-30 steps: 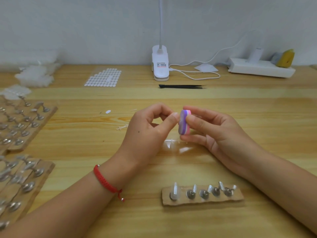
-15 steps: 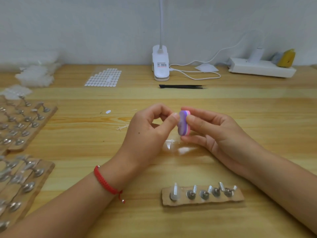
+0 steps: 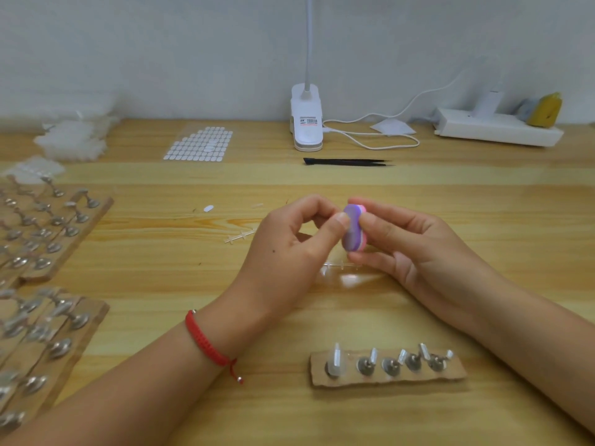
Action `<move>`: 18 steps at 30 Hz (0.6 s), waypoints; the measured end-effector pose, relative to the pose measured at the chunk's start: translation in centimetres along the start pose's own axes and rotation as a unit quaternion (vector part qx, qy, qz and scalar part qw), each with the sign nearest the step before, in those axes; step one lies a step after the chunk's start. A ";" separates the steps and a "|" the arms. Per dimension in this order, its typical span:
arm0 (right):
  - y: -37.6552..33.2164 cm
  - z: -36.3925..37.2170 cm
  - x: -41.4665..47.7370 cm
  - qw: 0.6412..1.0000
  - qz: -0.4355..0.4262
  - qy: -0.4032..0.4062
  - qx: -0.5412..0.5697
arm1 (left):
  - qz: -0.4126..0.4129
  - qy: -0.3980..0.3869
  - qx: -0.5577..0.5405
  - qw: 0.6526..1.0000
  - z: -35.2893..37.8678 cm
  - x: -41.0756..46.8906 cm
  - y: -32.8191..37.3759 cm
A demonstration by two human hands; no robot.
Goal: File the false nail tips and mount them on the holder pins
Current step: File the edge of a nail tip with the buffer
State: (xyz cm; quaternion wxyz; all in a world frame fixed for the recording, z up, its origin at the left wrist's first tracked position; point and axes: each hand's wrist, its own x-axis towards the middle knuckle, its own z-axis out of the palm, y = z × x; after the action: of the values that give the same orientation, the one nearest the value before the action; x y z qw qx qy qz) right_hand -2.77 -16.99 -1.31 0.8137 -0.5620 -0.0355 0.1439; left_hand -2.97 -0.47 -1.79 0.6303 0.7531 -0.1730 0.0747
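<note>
Little changes: right grip (image 3: 415, 249) holds the purple-and-pink oval foam file block (image 3: 352, 231), shifted slightly against the left grip (image 3: 289, 252), which pinches a nail tip I can't see, so filing's mid-stroke, I'd say

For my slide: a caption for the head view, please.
Right hand holds a purple-pink nail buffer against the thumb of the left hand.

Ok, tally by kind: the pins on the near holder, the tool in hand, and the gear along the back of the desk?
pins on the near holder: 5
file block: 1
tweezers: 1
lamp: 1
power strip: 1
sticker sheet: 1
Total: 10
</note>
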 end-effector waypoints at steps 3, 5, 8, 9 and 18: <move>-0.2 -0.2 -0.1 1.000 0.009 -0.007 0.004 | 0.014 0.007 0.007 1.000 0.1 0.0 0.1; -0.2 0.0 -0.1 0.999 0.017 -0.034 -0.030 | 0.020 0.040 0.003 0.999 -0.1 0.1 0.1; -0.1 -0.1 0.0 1.000 0.005 -0.015 -0.014 | 0.005 0.027 0.006 1.000 0.0 0.0 0.1; 0.0 -0.2 0.0 1.000 0.000 -0.006 0.001 | -0.003 0.016 0.003 1.000 0.0 0.0 0.1; 0.1 -0.4 0.1 1.000 -0.012 -0.003 0.014 | -0.016 0.020 0.005 1.000 0.0 0.0 0.2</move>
State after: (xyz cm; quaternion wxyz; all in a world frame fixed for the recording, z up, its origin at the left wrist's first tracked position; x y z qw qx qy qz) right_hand -2.56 -17.33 -1.56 0.8231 -0.5496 -0.0426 0.1366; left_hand -3.04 -0.53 -1.61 0.6311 0.7573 -0.1477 0.0803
